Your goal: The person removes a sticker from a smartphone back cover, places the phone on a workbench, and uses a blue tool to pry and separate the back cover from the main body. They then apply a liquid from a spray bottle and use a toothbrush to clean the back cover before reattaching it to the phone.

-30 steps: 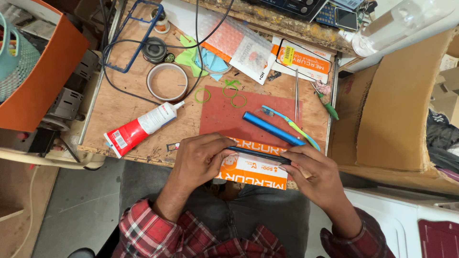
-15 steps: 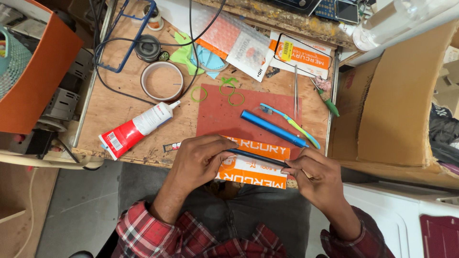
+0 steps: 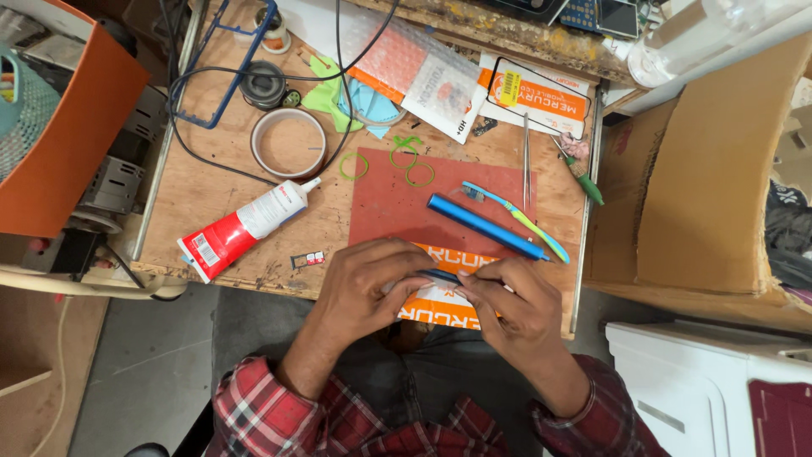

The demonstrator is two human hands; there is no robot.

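The left hand (image 3: 368,288) curls its fingers over the left part of a flat orange-and-white packet (image 3: 440,300), fingertips pressed down on it at the near edge of the table (image 3: 211,178). The right hand (image 3: 512,309) meets it from the other side, thumb and fingers pinching the packet's right part together with a thin dark flat piece (image 3: 441,275) that shows between the two hands. The packet lies partly over the table's near edge and partly on a red mat (image 3: 397,203) that covers the middle of the tabletop.

Just beyond the hands, on the mat, a blue pen-shaped tool (image 3: 486,226) lies at a slant, and beside it a toothbrush (image 3: 516,220) with a green and blue handle. Three green rubber bands (image 3: 406,161) sit at the mat's far edge. Tweezers (image 3: 525,161) lie upright in the view near the mat's right edge.

To the left of the mat, a red and white glue tube (image 3: 245,227) rests on the bare wood, its nozzle pointing toward the far edge. Behind it stands a roll of tape (image 3: 290,141), with black cables (image 3: 203,127) looping around it. Further packets, one in bubble wrap (image 3: 414,72), lie along the far edge. An orange bin (image 3: 80,127) stands off the left edge, a cardboard box (image 3: 710,169) off the right.
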